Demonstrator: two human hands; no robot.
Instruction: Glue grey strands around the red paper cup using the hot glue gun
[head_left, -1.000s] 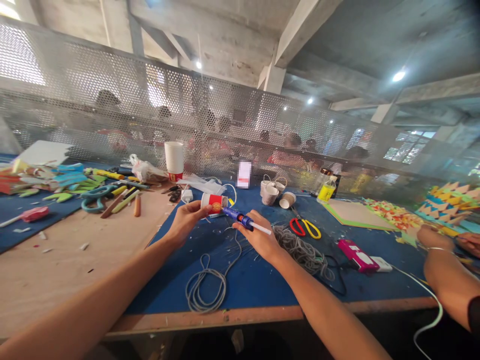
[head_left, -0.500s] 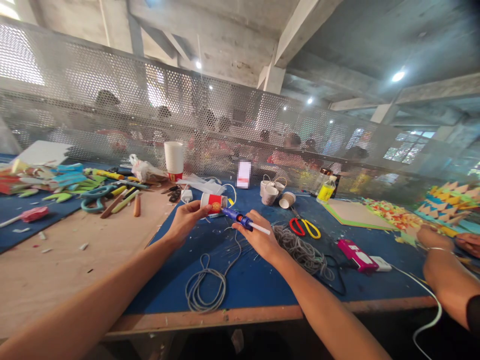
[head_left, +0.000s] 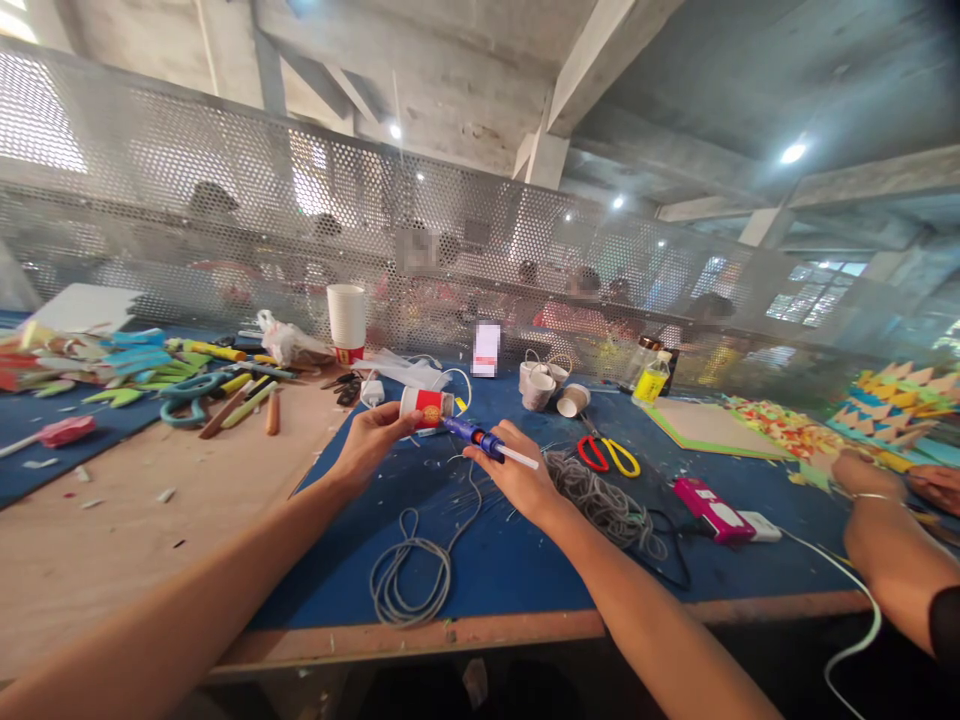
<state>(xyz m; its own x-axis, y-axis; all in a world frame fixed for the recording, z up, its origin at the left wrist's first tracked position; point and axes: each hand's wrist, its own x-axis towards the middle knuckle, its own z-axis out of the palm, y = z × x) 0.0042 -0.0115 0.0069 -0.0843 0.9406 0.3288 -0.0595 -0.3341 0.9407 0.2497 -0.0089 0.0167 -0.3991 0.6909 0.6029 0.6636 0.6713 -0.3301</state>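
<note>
My left hand (head_left: 373,440) grips a red and white paper cup (head_left: 426,409) lying on its side in the air, with grey cord around its right end. My right hand (head_left: 517,465) is closed on a blue hot glue gun (head_left: 474,437); a white glue stick (head_left: 517,457) juts from its back. The gun's nozzle is at the cord-covered end of the cup; whether it touches, I cannot tell. Below my hands, a loose coil of grey cord (head_left: 411,578) lies on the blue table surface (head_left: 517,570). A heap of grey cord (head_left: 604,505) sits by my right wrist.
Small cord-wrapped cups (head_left: 538,388) and red-yellow scissors (head_left: 609,455) lie beyond my right hand. A pink power strip (head_left: 712,508) trails a white cable. Stacked paper cups (head_left: 346,318) and a phone (head_left: 486,350) stand along the mesh partition. At right are another person's hands (head_left: 870,475).
Hardly anything differs. Both hands, the cup and the glue gun keep their places, and the whole view has shifted very slightly.
</note>
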